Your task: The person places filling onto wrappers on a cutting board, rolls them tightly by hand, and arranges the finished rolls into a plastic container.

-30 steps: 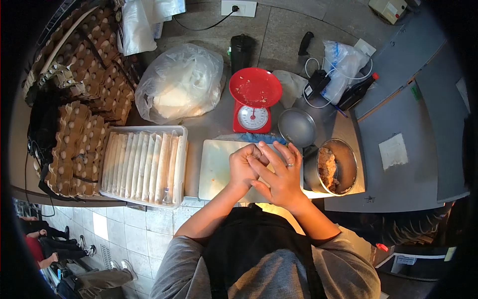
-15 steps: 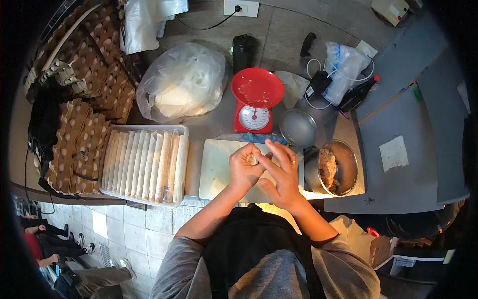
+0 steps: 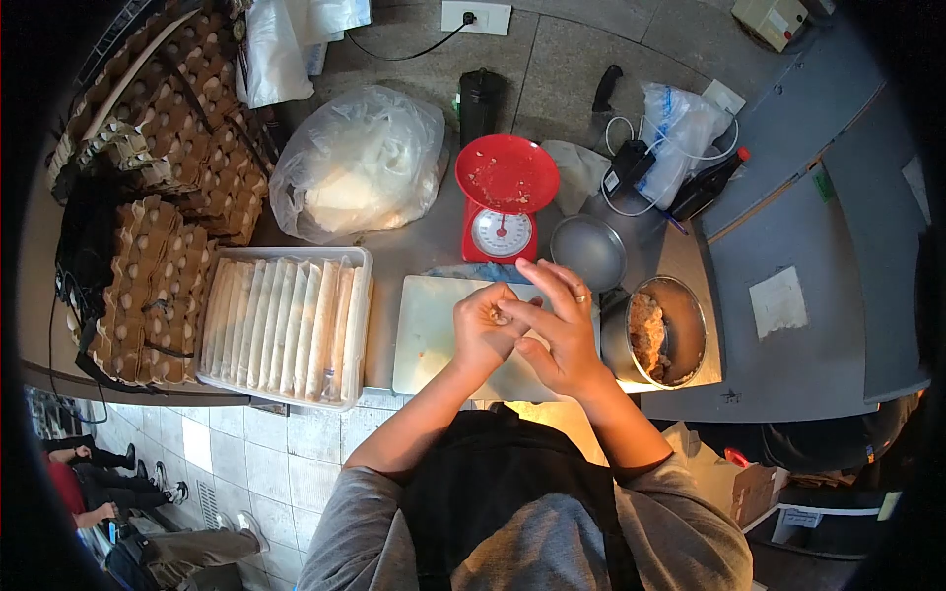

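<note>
My left hand (image 3: 485, 330) is curled, palm up, around a small pale piece (image 3: 501, 316) over the white cutting board (image 3: 424, 335). My right hand (image 3: 564, 340) has its fingers spread, and one fingertip reaches to the pale piece in the left palm. A ring is on one right finger. To the right of the hands stands a metal pot (image 3: 690, 305) with an orange-brown filling (image 3: 646, 330) inside. Behind the board is a red scale (image 3: 500, 231) with crumbs in its red dish (image 3: 506, 175).
At the left are a tray of wrapped rolls (image 3: 286, 325) and stacked egg cartons (image 3: 148, 295). A plastic bag of pale material (image 3: 360, 167), a round metal lid (image 3: 588, 252) and a dark bottle (image 3: 711, 185) stand behind. Other people's legs (image 3: 118, 483) show at lower left.
My right hand has tilted and shifted slightly, its fingers now lower over the left palm. My left fingers have loosened, showing the pale piece. A dark shape behind the right counter has moved.
</note>
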A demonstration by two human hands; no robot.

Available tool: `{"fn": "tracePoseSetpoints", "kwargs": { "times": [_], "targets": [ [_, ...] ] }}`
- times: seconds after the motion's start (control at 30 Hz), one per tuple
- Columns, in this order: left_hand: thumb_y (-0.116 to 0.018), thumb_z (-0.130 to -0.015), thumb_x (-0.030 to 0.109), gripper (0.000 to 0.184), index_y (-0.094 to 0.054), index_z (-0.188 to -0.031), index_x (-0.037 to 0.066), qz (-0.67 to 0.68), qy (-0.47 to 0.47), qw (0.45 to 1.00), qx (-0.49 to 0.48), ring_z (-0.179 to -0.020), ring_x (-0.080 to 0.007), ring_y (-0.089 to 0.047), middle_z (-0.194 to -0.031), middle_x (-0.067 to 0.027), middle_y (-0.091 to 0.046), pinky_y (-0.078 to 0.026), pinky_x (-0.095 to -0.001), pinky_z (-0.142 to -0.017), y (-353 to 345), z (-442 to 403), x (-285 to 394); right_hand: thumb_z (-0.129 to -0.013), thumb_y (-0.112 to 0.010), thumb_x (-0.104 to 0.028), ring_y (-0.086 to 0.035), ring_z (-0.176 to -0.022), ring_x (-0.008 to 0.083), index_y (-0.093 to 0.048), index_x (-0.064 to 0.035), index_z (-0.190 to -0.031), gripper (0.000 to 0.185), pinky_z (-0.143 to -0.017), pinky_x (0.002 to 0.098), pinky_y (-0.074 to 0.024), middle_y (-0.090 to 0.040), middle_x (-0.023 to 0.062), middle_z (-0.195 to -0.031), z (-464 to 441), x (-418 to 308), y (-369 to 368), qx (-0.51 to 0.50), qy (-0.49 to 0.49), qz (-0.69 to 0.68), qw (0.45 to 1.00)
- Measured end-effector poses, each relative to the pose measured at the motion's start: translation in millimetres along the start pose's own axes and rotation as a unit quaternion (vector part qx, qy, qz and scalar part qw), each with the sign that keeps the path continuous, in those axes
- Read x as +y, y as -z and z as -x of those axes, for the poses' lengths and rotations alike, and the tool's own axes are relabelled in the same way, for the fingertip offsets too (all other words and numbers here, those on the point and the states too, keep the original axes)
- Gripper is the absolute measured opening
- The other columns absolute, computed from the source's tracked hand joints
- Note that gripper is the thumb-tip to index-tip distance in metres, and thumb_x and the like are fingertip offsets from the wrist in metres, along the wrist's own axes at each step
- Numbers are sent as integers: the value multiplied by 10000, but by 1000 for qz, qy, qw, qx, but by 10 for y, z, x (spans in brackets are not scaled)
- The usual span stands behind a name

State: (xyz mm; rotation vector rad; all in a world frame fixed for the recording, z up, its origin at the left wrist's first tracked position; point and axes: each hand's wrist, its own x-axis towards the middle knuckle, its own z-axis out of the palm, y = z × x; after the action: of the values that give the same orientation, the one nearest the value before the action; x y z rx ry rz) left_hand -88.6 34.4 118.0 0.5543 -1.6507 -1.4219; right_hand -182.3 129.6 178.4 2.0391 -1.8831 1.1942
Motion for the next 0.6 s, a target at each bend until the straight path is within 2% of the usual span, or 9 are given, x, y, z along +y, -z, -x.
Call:
{"fn": "tracePoseSetpoints", "kwargs": {
  "times": [0.17, 0.23, 0.27, 0.37, 0.47, 0.5, 0.53, 0.57, 0.6],
  "targets": [
    [-738, -735, 56, 296, -468, -613, 42, 31, 6, 1000, -1, -558, -76, -398, -540, -31, -464, -376, -267, -499, -12, 28, -114, -927, -539, -426, -434, -1264, 359, -751, -120, -1008, 382, -1071, 475, -270, -500, 149, -1399, -5, 7, 10, -33, 37, 49, 998],
    [-749, -768, 71, 331, -466, -597, 52, 12, -17, 1000, -15, -557, -63, -396, -533, -8, -470, -368, -260, -496, 17, 21, -30, -877, -611, -378, -450, -1249, 348, -713, -137, -1100, 344, -1053, 478, -300, -495, 156, -1399, 0, 128, 13, -10, 29, -73, 997],
    [-747, -792, 88, 313, -489, -618, 58, 35, 3, 999, -15, -562, -56, -409, -552, 3, -487, -368, -253, -499, 25, 11, 35, -853, -647, -354, -458, -1242, 342, -694, -146, -1145, 362, -1043, 480, -315, -492, 159, -1399, 14, 183, 5, 2, 25, -134, 991],
    [-728, -861, 141, 227, -557, -729, 72, 128, 54, 990, 13, -588, -40, -456, -628, 28, -537, -374, -230, -520, 34, -27, 343, -809, -703, -297, -465, -1244, 350, -572, -134, -1315, 548, -1043, 457, -328, -487, 191, -1388, 160, 176, -29, 48, -128, -268, 954],
    [-680, -914, 194, 145, -585, -939, 87, 262, 96, 958, 64, -638, -52, -511, -745, 18, -579, -400, -221, -576, 24, -37, 508, -760, -739, -240, -491, -1208, 367, -474, -113, -1382, 688, -1025, 443, -348, -540, 191, -1306, 539, 198, -356, -89, -205, -192, 956],
    [-660, -927, 211, 167, -570, -1008, 96, 305, 110, 943, 72, -657, -66, -522, -788, 7, -589, -415, -231, -602, 50, -40, 436, -729, -750, -221, -530, -1148, 359, -534, -100, -1297, 619, -988, 439, -373, -594, 177, -1188, 537, 156, -330, -136, -256, -193, 938],
    [-641, -940, 228, 203, -555, -1077, 105, 346, 123, 926, 80, -675, -80, -534, -832, -4, -599, -430, -240, -628, 90, -35, 340, -723, -749, -215, -537, -1135, 356, -547, -98, -1266, 591, -975, 446, -378, -602, 173, -1168, 582, 214, -338, -167, -282, -197, 924],
    [-631, -946, 267, 296, -529, -1172, 105, 318, 131, 936, 74, -779, -102, -575, -908, -30, -609, -452, -242, -748, 168, -16, 171, -717, -748, -209, -543, -1121, 353, -560, -96, -1236, 564, -963, 454, -384, -610, 169, -1147, 659, 332, -347, -198, -309, -202, 908],
    [-651, -931, 245, 314, -529, -1180, 97, 270, 139, 947, 107, -805, -111, -580, -926, -38, -613, -457, -251, -774, 232, 4, -2, -710, -748, -203, -550, -1108, 350, -572, -94, -1205, 536, -950, 462, -389, -618, 165, -1126, 715, 422, -337, -229, -335, -207, 890]
  ]
}}
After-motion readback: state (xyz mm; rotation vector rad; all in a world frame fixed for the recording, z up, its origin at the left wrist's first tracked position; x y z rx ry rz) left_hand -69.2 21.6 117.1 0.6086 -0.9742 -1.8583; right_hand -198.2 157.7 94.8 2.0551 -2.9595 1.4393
